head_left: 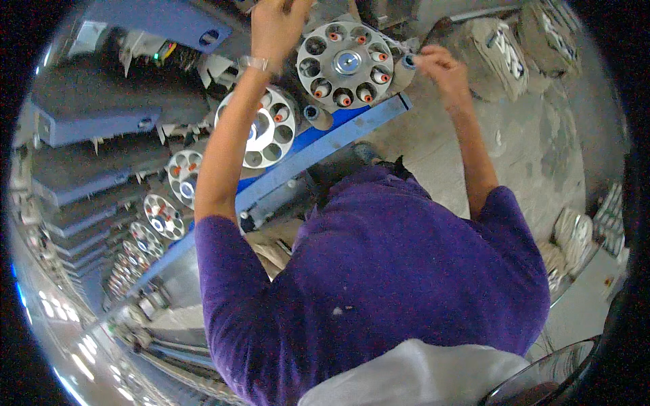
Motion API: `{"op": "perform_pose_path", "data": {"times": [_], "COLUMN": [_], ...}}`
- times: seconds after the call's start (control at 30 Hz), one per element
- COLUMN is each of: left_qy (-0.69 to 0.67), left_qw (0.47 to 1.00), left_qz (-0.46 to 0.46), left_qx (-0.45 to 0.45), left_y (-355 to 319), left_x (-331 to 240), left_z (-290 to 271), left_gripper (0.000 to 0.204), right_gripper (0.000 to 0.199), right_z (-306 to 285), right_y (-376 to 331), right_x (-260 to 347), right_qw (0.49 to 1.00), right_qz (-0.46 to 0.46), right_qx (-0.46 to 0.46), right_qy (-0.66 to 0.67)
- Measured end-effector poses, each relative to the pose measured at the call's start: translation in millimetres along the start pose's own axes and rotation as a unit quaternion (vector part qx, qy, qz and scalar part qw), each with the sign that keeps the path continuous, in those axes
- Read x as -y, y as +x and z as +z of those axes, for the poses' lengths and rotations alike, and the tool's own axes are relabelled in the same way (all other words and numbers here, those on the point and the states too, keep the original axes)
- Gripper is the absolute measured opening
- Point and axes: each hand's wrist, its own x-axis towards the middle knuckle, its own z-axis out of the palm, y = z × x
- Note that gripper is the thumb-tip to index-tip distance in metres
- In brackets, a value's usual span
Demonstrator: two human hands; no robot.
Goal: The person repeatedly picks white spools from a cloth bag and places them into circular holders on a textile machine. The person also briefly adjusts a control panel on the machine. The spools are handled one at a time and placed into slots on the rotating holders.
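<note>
My left hand (pixel 279 30) reaches up to the machine at the top edge, where its fingertips are cut off. Just right of it is a round metal bobbin magazine (pixel 347 44) with a ring of holes. Several holes hold cream bobbins with orange tips (pixel 344 99); others look dark inside. On the magazine's far side my right hand (pixel 443 71) has its fingers bent and drawn together, close to a blue-rimmed tube (pixel 409 61). A thin pale strand seems to run from the magazine toward these fingers. What they pinch is too small to make out.
A blue rail (pixel 325 145) runs along the machine's front. More round magazines (pixel 274 128) recede to the lower left, below blue machine housings (pixel 183 24). Cloth sacks holding pale bobbins (pixel 501 57) stand on the concrete floor (pixel 521 145) at the right.
</note>
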Motion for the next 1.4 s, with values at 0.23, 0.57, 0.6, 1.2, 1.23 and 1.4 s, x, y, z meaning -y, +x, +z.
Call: {"op": "perform_pose_path", "data": {"times": [0.23,0.57,0.6,1.2,1.23,1.4], "left_qy": [0.319,0.108,0.130,0.204,0.183,0.125], "left_qw": [0.905,0.929,0.906,0.652,0.674,0.767], "left_qz": [0.240,-0.218,-0.258,-0.680,-0.665,-0.608], "left_qx": [0.148,-0.278,-0.310,-0.265,-0.266,-0.162], "left_y": [-13,-215,-262,-873,-878,-859], "left_x": [95,72,60,-90,-85,-69], "left_z": [114,12,9,-81,-88,-118], "left_gripper": [0.020,0.023,0.017,0.023,0.022,0.036], "right_gripper": [0.014,0.035,0.034,0.025,0.027,0.029], "right_z": [103,152,171,456,466,491], "right_y": [39,25,4,-501,-514,-520], "right_x": [-68,-33,-28,-56,-65,-71], "right_qw": [0.909,0.907,0.894,0.495,0.470,0.327], "right_qz": [-0.254,-0.277,-0.256,-0.399,-0.439,-0.468], "right_qx": [0.062,0.108,0.178,0.766,0.754,0.798], "right_qy": [-0.326,-0.298,-0.323,-0.092,-0.132,-0.192]}}
